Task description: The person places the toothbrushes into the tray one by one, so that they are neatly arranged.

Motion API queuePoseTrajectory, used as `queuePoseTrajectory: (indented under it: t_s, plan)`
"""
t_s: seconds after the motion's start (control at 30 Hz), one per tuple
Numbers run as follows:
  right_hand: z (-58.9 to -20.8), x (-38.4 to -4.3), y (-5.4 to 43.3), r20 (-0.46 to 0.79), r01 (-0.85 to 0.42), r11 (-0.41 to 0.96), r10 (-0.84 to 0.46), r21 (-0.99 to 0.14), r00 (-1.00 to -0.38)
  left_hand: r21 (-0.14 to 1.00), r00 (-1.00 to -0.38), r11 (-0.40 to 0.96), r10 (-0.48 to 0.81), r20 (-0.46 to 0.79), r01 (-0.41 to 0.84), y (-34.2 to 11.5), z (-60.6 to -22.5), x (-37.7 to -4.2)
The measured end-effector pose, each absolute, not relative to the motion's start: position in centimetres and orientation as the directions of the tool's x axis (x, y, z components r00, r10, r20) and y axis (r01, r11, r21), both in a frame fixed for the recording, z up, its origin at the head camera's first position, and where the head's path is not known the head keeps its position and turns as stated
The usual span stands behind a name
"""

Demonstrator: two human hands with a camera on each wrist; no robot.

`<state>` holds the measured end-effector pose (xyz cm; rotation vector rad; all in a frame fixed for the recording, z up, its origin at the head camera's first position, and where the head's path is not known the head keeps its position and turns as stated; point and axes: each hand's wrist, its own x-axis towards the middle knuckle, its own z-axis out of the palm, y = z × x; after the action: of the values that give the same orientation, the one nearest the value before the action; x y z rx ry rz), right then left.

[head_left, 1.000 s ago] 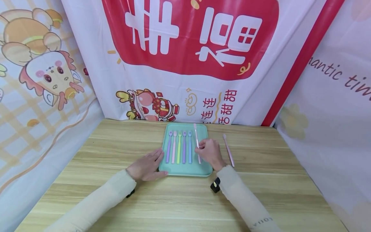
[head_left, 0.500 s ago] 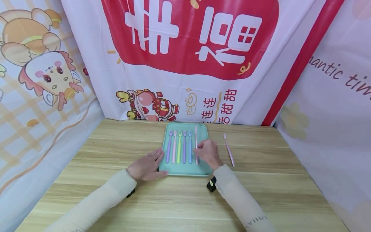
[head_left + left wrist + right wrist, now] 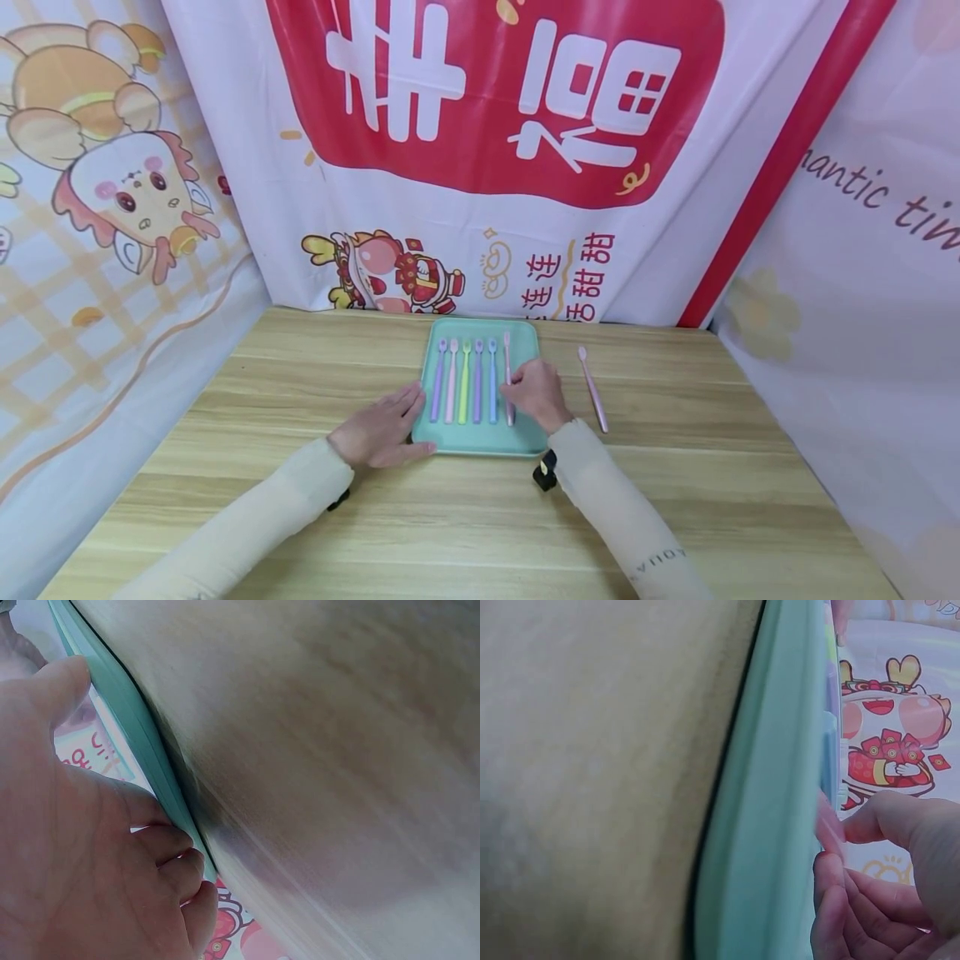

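My right hand (image 3: 538, 396) pinches a pink toothbrush (image 3: 507, 350) between thumb and fingers, low over the right side of a mint-green tray (image 3: 480, 442). Part of its pink handle (image 3: 829, 829) shows between thumb and fingers in the right wrist view. To its left, a row of toothbrushes lies on the tray: blue (image 3: 492, 383), purple (image 3: 477, 387), yellow-green (image 3: 464, 387), pink (image 3: 451, 387) and another purple one (image 3: 437, 387). My left hand (image 3: 378, 429) rests on the tray's left edge, fingers extended; the left wrist view shows its palm (image 3: 90, 855) against the rim.
Another pink toothbrush (image 3: 593, 392) lies on the wooden table (image 3: 675, 417), right of the tray. A printed cloth (image 3: 480, 179) hangs behind the table's far edge, with patterned cloths at both sides.
The toothbrush in my right hand has straightened from a slant to nearly parallel with the row and shifted slightly towards me. My left hand and the tray stay in place.
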<state>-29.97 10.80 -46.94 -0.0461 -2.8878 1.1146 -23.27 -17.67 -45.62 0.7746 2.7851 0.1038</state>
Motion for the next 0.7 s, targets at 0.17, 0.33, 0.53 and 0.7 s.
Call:
queuePoseTrajectory:
  t_s: [0.17,0.33,0.53,0.7]
  plan:
    - [-46.85,-30.18,10.54,0.019,0.014,0.745,0.035,-0.666,-0.999,0.129,-0.829,0.857,0.516,-0.216,0.500,-17.72,-45.70,-23.20]
    - [-46.86,-30.39,10.40,-0.018,0.047,0.748,0.047,-0.662,-0.999,0.136,-0.824,0.851,0.526,-0.210,0.508,-17.55,-45.57,-23.15]
    - [-46.45,-30.47,10.15,-0.068,0.087,0.754,0.057,-0.652,-0.996,0.136,-0.828,0.854,0.521,-0.209,0.503,-17.60,-45.60,-23.17]
    - [-46.25,-30.48,10.05,-0.079,0.089,0.762,0.050,-0.642,-0.996,0.134,-0.826,0.853,0.523,-0.210,0.505,-17.55,-45.59,-23.08]
